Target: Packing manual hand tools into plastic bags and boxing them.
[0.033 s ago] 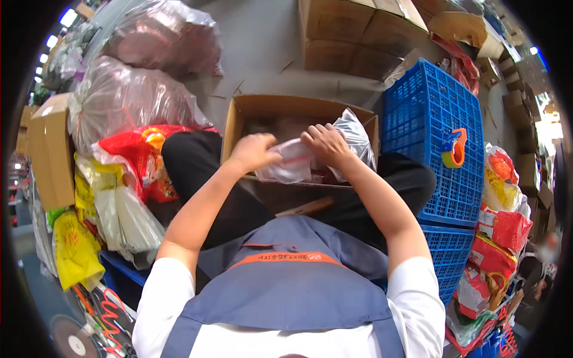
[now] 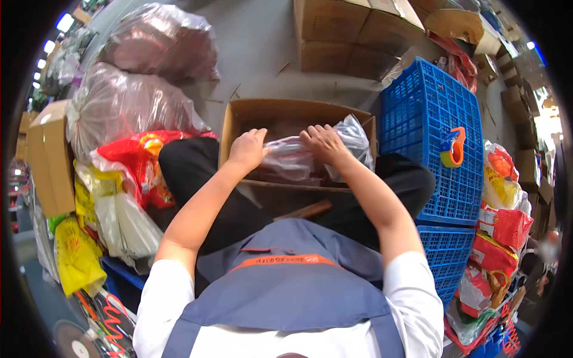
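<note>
An open cardboard box (image 2: 271, 108) stands before me between my bent legs. Inside it lies a crumpled clear plastic bag (image 2: 291, 161), whose contents I cannot make out. My left hand (image 2: 248, 149) is closed at the bag's left end, fingertips pointing up. Over the bag's right part curl the fingers of my right hand (image 2: 325, 144), gripping the film. Just right of that hand, a shiny silver-grey plastic package (image 2: 356, 137) leans against the box's right wall.
Two stacked blue plastic crates (image 2: 406, 119) stand at my right, with an orange tape dispenser (image 2: 455, 152) on the upper one. Large clear sacks (image 2: 134, 98) and a red bag (image 2: 140, 158) crowd the left. Cardboard cartons (image 2: 352, 36) stand beyond the box.
My left hand has shifted slightly, its fingers now pointing more upward. The clear bag looks more stretched between both hands. My right hand stays nearly in place.
</note>
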### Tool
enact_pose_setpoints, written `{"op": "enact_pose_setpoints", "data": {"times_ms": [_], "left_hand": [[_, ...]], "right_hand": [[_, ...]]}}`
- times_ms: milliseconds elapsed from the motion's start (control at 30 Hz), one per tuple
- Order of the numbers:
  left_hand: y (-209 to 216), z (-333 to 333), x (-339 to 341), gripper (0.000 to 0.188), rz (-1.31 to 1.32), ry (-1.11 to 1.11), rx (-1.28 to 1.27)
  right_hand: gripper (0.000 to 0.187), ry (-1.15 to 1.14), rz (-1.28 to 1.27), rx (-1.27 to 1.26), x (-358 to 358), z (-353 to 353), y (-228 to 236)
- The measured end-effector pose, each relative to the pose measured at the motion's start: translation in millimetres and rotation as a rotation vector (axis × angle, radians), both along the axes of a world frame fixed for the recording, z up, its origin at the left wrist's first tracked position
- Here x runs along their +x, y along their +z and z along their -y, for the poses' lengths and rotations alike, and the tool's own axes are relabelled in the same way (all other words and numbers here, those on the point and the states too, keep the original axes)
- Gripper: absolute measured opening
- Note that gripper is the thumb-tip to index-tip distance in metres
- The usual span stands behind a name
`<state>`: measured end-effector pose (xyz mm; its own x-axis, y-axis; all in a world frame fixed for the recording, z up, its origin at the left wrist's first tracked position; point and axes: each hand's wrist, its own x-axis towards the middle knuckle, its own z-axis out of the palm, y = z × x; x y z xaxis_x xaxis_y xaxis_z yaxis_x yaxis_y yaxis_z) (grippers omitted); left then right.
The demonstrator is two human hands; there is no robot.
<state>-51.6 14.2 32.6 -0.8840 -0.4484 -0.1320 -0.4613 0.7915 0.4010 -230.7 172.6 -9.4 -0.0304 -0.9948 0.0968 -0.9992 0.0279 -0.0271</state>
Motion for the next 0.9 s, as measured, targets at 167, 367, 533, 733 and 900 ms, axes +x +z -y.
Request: {"op": "enact_pose_setpoints", "data": {"times_ms": [167, 367, 533, 733, 900], "left_hand": [[-105, -26, -50, 0.067, 0.186, -0.319, -0.229], [-198, -18, -60, 0.069, 0.234, -0.337, -0.269], [-209, -11, -48, 0.069, 0.218, -0.324, -0.152], [-211, 3, -65, 0.068, 0.340, -0.352, -0.129], [-194, 13, -53, 0.061, 0.447, -0.318, -0.257]], "right_hand": [[0.054, -0.352, 0.100, 0.322, -29, -11, -154], [0.064, -0.720, 0.171, 0.203, -40, -24, -140], [0.067, -0.861, -0.081, 0.267, -31, -32, -169], [0.065, -0.883, -0.169, 0.356, -37, -25, -194], [0.060, -0.673, 0.081, 0.312, -41, -8, -133]]}}
